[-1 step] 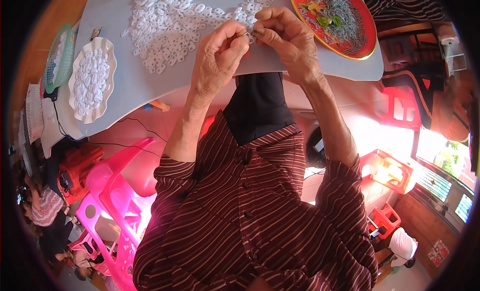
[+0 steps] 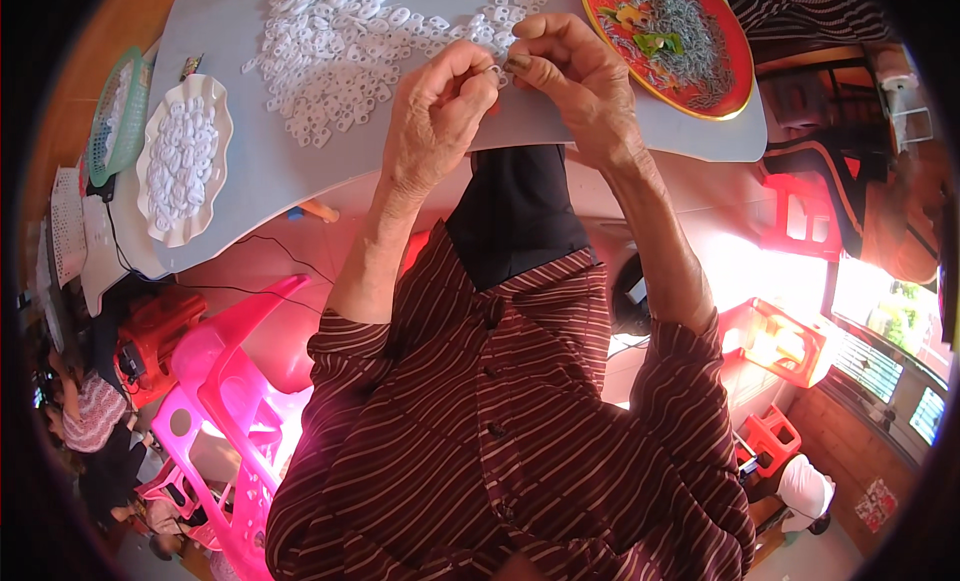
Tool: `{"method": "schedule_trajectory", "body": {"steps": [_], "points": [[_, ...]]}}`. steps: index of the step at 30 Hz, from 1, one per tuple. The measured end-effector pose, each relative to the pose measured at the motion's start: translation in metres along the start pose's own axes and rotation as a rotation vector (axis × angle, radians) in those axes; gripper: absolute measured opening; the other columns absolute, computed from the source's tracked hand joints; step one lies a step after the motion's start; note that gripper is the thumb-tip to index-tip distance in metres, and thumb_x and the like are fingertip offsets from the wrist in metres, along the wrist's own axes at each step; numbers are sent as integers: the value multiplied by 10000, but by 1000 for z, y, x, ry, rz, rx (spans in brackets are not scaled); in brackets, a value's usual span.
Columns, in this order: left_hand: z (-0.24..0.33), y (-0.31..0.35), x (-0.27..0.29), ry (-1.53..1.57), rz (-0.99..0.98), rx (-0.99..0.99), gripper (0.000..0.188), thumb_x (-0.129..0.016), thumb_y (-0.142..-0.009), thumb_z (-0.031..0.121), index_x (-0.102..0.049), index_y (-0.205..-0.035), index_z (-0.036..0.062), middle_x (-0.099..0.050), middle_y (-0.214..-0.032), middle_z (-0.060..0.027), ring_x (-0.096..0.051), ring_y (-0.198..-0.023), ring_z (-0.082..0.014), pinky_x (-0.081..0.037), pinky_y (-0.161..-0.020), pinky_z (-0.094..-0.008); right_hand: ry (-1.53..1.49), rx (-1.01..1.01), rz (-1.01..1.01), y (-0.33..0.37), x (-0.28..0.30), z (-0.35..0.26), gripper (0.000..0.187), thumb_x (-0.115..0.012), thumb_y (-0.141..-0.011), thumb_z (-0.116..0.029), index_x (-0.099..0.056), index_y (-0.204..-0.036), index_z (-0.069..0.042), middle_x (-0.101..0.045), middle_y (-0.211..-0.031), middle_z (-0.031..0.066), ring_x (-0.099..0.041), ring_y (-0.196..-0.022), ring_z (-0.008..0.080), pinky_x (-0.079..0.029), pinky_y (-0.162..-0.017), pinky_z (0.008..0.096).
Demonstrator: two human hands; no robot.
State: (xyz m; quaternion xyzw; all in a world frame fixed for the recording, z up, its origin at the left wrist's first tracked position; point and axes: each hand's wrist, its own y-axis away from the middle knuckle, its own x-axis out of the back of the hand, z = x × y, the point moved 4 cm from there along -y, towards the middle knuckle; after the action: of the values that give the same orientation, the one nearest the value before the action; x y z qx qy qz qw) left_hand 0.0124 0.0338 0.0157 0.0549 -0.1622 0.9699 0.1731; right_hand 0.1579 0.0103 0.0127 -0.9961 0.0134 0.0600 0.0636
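Observation:
Over the table's near edge, my left hand is closed in a pinch on a small pale ring-shaped piece. Just to its right, my right hand has thumb and forefinger pressed together beside that piece; whatever is between them is too small to make out. Beyond my hands spreads a heap of small white plastic pieces with holes. A red round tray with a gold rim lies right of my right hand, holding many small grey metal-looking parts.
At the table's left stand a scalloped white dish of white pieces and a green basket. Pink chairs and red stools stand around on the floor. A cable hangs below the table. Other people sit farther off on both sides.

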Motion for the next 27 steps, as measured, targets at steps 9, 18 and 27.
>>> {"method": "schedule_trajectory", "body": {"steps": [9, 18, 27], "points": [[-1, 0, 0, -11, -18, -10, 22, -542, -837, 37, -532, -840, 18, -469, -622, 18, -438, -584, -41, -379, -521, -205, -23, -2, -11, 2, 0, 2, 246, -636, -844, -50, -536, -1069, -34, -615, -896, 19, -570, -841, 70, -471, -778, 209], [-2, 0, -3, -31, -36, -49, 63, -541, -866, 77, -543, -864, 13, -533, -659, -14, -501, -618, -68, -429, -565, -224, 96, 68, 0, 1, 2, 1, 148, -623, -854, -57, -582, -984, -1, -613, -807, 13, -563, -763, 67, -476, -723, 205], [-7, 3, -2, 46, -134, 25, 151, -577, -882, 143, -597, -941, 5, -623, -757, -11, -552, -717, -66, -449, -663, -214, 177, 66, -30, 2, 4, -3, 152, -631, -869, -150, -624, -863, 2, -610, -736, -13, -485, -658, 38, -414, -606, 188]]}}
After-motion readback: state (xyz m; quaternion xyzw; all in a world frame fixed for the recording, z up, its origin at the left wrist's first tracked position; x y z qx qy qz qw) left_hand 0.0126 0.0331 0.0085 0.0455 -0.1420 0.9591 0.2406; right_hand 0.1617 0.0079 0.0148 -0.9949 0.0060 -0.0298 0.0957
